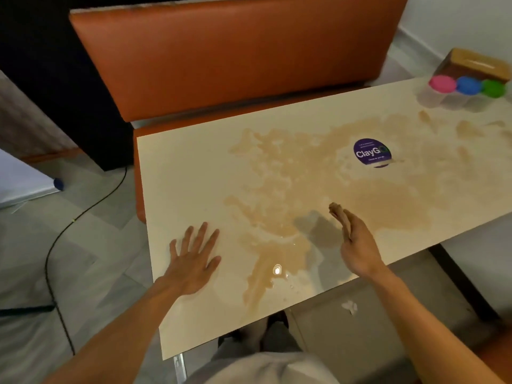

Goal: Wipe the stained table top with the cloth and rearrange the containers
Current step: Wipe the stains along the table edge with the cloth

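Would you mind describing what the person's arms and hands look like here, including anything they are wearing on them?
Both forearms are bare as far as the picture shows, with no sleeves in view. The left hand and the right hand wear no gloves, and no rings, watch or bracelets are visible. The right hand's fingertips look smeared with something brownish. A light grey garment shows at the bottom edge.

View: one head-worn wide-angle camera, the only view.
Position: above the near edge of the cream rectangular counter point(194, 176).
Facing: forward and steeply down, toward the orange padded bench point(235, 59) beyond the far edge.
Nearness: close; the counter fills most of the frame, its right end cut off.
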Action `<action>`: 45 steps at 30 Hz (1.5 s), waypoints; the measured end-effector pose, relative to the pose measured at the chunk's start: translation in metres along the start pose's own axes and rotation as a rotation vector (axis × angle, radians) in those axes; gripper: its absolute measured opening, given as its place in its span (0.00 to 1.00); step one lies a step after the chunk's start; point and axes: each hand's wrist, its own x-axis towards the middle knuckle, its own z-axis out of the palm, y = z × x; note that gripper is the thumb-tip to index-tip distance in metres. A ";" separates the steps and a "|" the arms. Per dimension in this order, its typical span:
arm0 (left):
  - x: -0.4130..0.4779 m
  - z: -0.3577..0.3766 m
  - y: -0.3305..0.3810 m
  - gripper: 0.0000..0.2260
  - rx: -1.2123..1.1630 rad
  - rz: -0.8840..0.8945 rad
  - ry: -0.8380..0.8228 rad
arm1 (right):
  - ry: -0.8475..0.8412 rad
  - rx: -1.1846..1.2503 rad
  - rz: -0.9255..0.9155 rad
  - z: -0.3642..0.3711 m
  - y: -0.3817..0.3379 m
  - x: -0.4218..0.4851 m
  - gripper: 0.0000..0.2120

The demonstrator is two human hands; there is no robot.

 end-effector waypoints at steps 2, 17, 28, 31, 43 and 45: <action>0.000 0.004 -0.001 0.32 -0.025 0.013 0.004 | -0.072 -0.208 0.162 0.026 0.014 -0.018 0.31; 0.002 0.009 -0.009 0.30 -0.113 0.069 -0.025 | 0.116 -0.243 0.305 0.152 -0.043 -0.072 0.42; 0.002 0.011 -0.012 0.27 -0.158 0.117 0.017 | -0.024 -0.196 0.206 0.216 -0.111 -0.117 0.44; 0.002 0.013 -0.015 0.26 -0.193 0.143 0.040 | -0.129 -0.217 0.169 0.219 -0.124 -0.128 0.43; -0.019 0.027 -0.053 0.31 -0.101 0.148 0.148 | -0.208 0.009 -0.112 0.084 -0.121 -0.041 0.28; -0.017 0.027 -0.054 0.30 -0.102 0.155 0.143 | -0.153 -0.090 -0.157 0.089 -0.115 -0.017 0.30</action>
